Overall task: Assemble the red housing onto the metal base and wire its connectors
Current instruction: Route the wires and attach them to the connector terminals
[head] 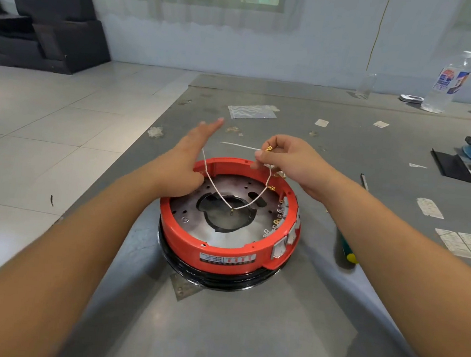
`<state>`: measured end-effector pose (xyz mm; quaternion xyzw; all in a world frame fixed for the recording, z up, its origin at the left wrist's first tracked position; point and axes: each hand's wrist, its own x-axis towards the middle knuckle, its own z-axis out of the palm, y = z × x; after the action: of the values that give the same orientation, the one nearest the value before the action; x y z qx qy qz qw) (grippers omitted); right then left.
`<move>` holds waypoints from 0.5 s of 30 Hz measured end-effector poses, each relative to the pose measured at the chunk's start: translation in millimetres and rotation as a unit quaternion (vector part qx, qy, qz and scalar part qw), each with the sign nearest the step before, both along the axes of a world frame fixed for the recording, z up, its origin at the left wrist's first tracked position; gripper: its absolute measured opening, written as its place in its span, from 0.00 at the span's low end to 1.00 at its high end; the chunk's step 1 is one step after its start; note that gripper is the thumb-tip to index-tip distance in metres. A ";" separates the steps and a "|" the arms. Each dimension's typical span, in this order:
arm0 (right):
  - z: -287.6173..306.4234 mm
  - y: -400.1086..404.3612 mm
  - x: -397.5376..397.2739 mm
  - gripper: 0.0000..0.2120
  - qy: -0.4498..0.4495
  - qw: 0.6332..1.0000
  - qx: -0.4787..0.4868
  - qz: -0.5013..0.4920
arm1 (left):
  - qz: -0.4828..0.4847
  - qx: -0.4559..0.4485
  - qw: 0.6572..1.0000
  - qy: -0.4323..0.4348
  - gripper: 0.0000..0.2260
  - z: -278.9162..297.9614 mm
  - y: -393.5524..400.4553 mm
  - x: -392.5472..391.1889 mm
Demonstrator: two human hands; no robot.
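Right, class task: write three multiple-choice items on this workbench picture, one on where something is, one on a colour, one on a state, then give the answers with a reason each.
1. Where is the red housing?
A. on the metal base
B. on the floor
C. beside the water bottle

2. What colour is the wire running between the hands?
A. black
B. white
C. blue

3. What is the right hand doing?
A. lying flat on the table
B. gripping a screwdriver
C. pinching a brass connector

Answers:
1 A: the housing rings the metal base at the table's middle.
2 B: the wire shows white against the dark plate.
3 C: its fingertips pinch the connector, while the left hand has straight fingers.
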<state>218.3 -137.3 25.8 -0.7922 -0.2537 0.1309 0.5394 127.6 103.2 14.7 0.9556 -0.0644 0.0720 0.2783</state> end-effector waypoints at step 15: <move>-23.2 8.5 -16.3 0.06 -0.015 0.992 0.082 -0.099 | 0.157 -0.240 0.950 -0.124 0.47 -25.0 -32.2 -55.1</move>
<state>202.0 -128.8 2.5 -0.7686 -0.1921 0.0438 0.6086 72.4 71.0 -10.4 0.8422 0.0715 0.2460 0.4744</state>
